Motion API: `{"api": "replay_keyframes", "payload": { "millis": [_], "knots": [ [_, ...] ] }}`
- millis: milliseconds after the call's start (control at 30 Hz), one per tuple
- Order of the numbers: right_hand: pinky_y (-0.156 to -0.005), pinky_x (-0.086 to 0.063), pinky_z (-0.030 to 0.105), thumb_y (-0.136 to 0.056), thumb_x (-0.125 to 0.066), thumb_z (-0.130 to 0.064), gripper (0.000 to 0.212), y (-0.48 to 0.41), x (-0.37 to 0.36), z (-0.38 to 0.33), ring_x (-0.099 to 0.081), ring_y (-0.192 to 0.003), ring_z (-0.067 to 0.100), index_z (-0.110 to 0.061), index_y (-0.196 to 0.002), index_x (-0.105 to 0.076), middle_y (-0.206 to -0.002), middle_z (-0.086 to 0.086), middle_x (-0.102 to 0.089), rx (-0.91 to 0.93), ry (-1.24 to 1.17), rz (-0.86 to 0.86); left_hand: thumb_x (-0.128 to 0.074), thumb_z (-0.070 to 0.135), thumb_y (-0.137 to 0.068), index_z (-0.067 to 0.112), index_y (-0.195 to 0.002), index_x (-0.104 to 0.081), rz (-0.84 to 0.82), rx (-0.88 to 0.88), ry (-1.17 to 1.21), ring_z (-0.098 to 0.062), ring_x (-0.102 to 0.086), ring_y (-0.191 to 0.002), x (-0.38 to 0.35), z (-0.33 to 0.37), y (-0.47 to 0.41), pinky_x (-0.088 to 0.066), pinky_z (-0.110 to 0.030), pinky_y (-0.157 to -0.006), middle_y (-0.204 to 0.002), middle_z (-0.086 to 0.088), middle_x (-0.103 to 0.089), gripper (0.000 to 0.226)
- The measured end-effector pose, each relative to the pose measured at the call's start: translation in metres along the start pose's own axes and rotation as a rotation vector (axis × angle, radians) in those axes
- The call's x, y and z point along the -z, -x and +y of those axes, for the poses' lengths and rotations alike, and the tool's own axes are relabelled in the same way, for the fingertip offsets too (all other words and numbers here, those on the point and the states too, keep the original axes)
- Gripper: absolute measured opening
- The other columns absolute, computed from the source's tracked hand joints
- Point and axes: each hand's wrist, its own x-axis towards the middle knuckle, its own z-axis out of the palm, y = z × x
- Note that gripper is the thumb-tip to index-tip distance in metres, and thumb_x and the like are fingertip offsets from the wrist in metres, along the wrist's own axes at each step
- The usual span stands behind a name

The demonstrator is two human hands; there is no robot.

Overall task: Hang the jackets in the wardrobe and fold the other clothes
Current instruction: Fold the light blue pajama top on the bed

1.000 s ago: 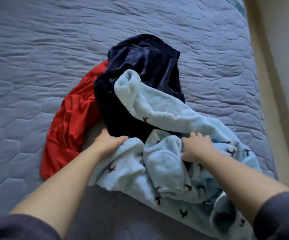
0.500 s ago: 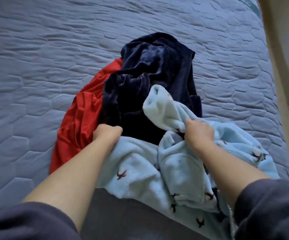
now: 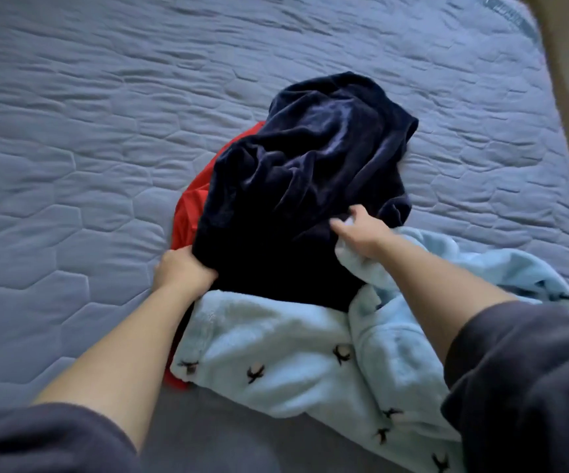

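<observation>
The navy velour garment (image 3: pixel 303 172) lies heaped in the middle of the pile, on the quilted bed (image 3: pixel 71 148). Its near edge overlaps the light blue fleece (image 3: pixel 276 339) and its left side covers most of the red garment (image 3: pixel 191 213). Its long axis runs on a slant, from the near-left corner by my wrist up and away to the far right, where a folded rim ends the heap. I cannot tell which end is the collar and which the hem, nor yet whether it is a jacket. My left hand (image 3: pixel 182 269) has its fingers curled tight round that near-left corner, bunching the velour. My right hand (image 3: pixel 365 233) lies at the near-right edge with thumb and fingers half spread. A scrap of the pale fleece shows under the palm, but I cannot tell whether it grips anything or only rests there. I judge this to be the sorting step, picking one piece out of the tangle, with nothing yet folded or hung. The next move, I think, needs a second firm hold on the navy cloth, well apart from the first. Then I could lift it clear of the red and blue pieces and shake it open, to find the shoulders and see what it is. The velour looks heavy and slippery, and it could drag the red piece along underneath.
</observation>
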Motion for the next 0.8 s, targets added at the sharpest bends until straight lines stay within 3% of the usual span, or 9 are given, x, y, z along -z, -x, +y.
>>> {"api": "replay_keyframes", "payload": {
  "millis": [67, 133, 200, 333, 467, 567, 633, 733, 800],
  "knots": [
    [-0.108, -0.028, 0.04, -0.085, -0.052, -0.056, 0.089, -0.006, -0.01, 0.006, -0.031, -0.138, 0.036, -0.011, -0.151, -0.011, -0.153, 0.016, -0.03, -0.29, 0.23, -0.165, -0.056, 0.028, -0.082, 0.012, -0.102, -0.066, 0.04, 0.036, 0.035, -0.041, -0.06, -0.102, -0.001, -0.005, -0.001, -0.045, -0.035, -0.077, -0.108, -0.02, -0.066, 0.028],
    [-0.111, -0.025, 0.044, -0.076, -0.057, -0.062, 0.101, -0.004, -0.015, 0.007, -0.028, -0.14, 0.036, -0.011, -0.151, -0.01, -0.154, 0.013, -0.026, -0.382, 0.321, -0.19, -0.056, 0.025, -0.083, 0.011, -0.102, -0.066, 0.055, 0.068, 0.102, -0.041, -0.06, -0.103, 0.002, -0.007, 0.002, -0.045, -0.036, -0.076, -0.107, -0.021, -0.067, 0.026],
    [-0.109, -0.025, 0.048, -0.069, -0.052, -0.071, 0.101, 0.003, -0.015, 0.003, -0.033, -0.137, 0.035, -0.017, -0.149, -0.022, -0.15, 0.008, -0.036, -0.313, 0.487, -0.18, -0.057, 0.021, -0.082, 0.011, -0.099, -0.066, 0.068, 0.086, 0.212, -0.041, -0.06, -0.102, 0.007, -0.009, 0.007, -0.043, -0.035, -0.075, -0.106, -0.021, -0.067, 0.022],
    [-0.099, -0.019, 0.053, -0.072, -0.038, -0.071, 0.065, 0.029, -0.015, -0.025, -0.039, -0.127, 0.034, -0.028, -0.12, -0.05, -0.131, 0.006, -0.055, -0.046, 0.623, -0.116, -0.064, 0.014, -0.076, 0.015, -0.087, -0.063, 0.068, 0.062, 0.519, -0.036, -0.064, -0.091, 0.027, -0.016, 0.037, -0.041, -0.032, -0.068, -0.089, -0.016, -0.068, 0.012],
    [-0.107, -0.012, 0.055, -0.081, -0.029, -0.069, 0.072, 0.066, -0.039, -0.094, -0.026, -0.136, 0.035, -0.027, -0.139, -0.043, -0.144, 0.005, -0.044, 0.109, 0.598, -0.201, -0.068, 0.011, -0.071, 0.01, -0.094, -0.066, 0.191, 0.056, 0.756, -0.036, -0.065, -0.09, 0.083, -0.029, 0.058, -0.05, -0.042, -0.074, -0.089, -0.019, -0.069, 0.023],
    [-0.107, -0.016, 0.053, -0.075, -0.031, -0.065, 0.075, 0.099, -0.055, -0.167, -0.036, -0.131, 0.034, -0.025, -0.138, -0.045, -0.141, 0.007, -0.048, 0.267, 0.427, -0.26, -0.065, 0.009, -0.075, 0.012, -0.091, -0.065, 0.463, 0.121, 0.786, -0.032, -0.065, -0.085, 0.149, -0.05, 0.058, -0.043, -0.031, -0.066, -0.085, -0.011, -0.068, 0.016],
    [-0.107, -0.021, 0.053, -0.066, -0.034, -0.065, 0.082, 0.124, -0.066, -0.219, -0.043, -0.126, 0.034, -0.026, -0.138, -0.044, -0.138, 0.006, -0.052, 0.404, 0.189, -0.32, -0.063, 0.015, -0.075, 0.012, -0.094, -0.064, 0.625, 0.174, 0.823, -0.032, -0.065, -0.09, 0.194, -0.071, 0.057, -0.049, -0.036, -0.074, -0.091, -0.011, -0.069, 0.02],
    [-0.096, -0.037, 0.033, -0.076, -0.052, -0.054, 0.079, 0.156, -0.087, -0.28, -0.05, -0.123, 0.029, -0.029, -0.147, -0.028, -0.136, 0.008, -0.054, 0.564, -0.085, -0.424, -0.062, 0.019, -0.071, 0.011, -0.102, -0.064, 0.758, 0.217, 0.798, -0.035, -0.065, -0.095, 0.239, -0.104, 0.056, -0.052, -0.044, -0.083, -0.099, -0.017, -0.07, 0.032],
    [-0.086, -0.037, 0.027, -0.081, -0.056, -0.045, 0.075, 0.167, -0.104, -0.294, -0.056, -0.111, 0.025, -0.033, -0.148, -0.023, -0.127, 0.008, -0.058, 0.605, -0.113, -0.46, -0.068, 0.016, -0.072, 0.01, -0.106, -0.062, 0.69, 0.308, 0.673, -0.037, -0.063, -0.1, 0.243, -0.126, 0.056, -0.048, -0.039, -0.082, -0.104, -0.02, -0.068, 0.034]
  ]
}}
